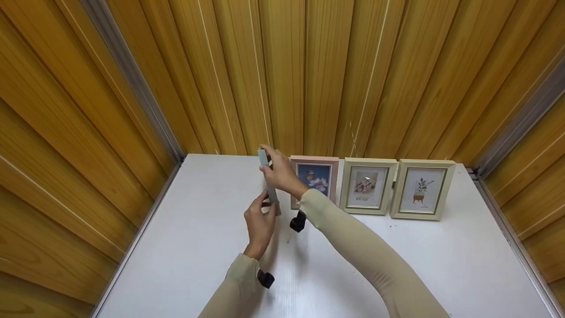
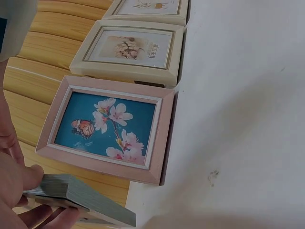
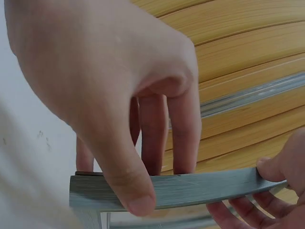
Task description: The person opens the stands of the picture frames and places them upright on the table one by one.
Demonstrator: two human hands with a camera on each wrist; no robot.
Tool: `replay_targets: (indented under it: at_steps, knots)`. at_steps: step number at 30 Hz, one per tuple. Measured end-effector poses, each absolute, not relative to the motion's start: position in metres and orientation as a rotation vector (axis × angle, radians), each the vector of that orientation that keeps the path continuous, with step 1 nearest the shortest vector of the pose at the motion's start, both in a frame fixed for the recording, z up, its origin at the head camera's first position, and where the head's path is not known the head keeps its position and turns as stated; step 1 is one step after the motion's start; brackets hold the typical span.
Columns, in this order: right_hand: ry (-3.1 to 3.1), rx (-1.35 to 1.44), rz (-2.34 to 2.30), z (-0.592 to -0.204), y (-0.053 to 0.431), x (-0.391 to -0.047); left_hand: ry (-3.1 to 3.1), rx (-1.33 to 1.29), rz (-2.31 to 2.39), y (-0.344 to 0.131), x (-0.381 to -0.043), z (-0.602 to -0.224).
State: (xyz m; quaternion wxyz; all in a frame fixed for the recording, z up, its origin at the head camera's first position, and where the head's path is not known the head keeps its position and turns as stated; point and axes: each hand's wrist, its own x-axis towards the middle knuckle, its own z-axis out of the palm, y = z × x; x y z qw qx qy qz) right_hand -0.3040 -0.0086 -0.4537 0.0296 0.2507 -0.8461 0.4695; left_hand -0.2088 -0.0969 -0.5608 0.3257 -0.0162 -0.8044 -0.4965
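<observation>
A grey-blue picture frame [image 1: 270, 193] is seen nearly edge-on in the head view, left of the pink frame. My right hand [image 1: 282, 174] grips its far upper part, with the thumb lying across the rim [image 3: 209, 186] in the right wrist view. At the nearer, lower part my left hand [image 1: 260, 223] holds the same frame between thumb and fingers. Most of its picture side is hidden. Close by stands a pink frame [image 2: 105, 162] with a butterfly and blossoms, partly covered by my right hand and forearm in the head view.
Two cream frames, one with a bouquet picture [image 1: 365, 187] and one with a potted plant picture [image 1: 421, 190], stand in a row right of the pink one. The white table [image 1: 198, 212] meets wood-look panel walls [image 1: 326, 79] behind and at both sides.
</observation>
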Motion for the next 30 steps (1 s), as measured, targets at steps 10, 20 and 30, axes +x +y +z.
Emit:
replay_targets:
  at_steps: [10, 20, 30]
  knots:
    - [-2.642, 0.808, 1.486, -0.457, -0.001, -0.306, -2.113, -0.059, -1.272, -0.091, -0.207, -0.566]
    - [-2.621, 0.813, 1.467, -0.46, 0.002, -0.309, -2.119, -0.131, -1.387, -0.098, -0.206, -0.568]
    - [-2.627, 0.824, 1.469, -0.46, 0.003, -0.309, -2.152, -0.16, -1.417, -0.104, -0.206, -0.572]
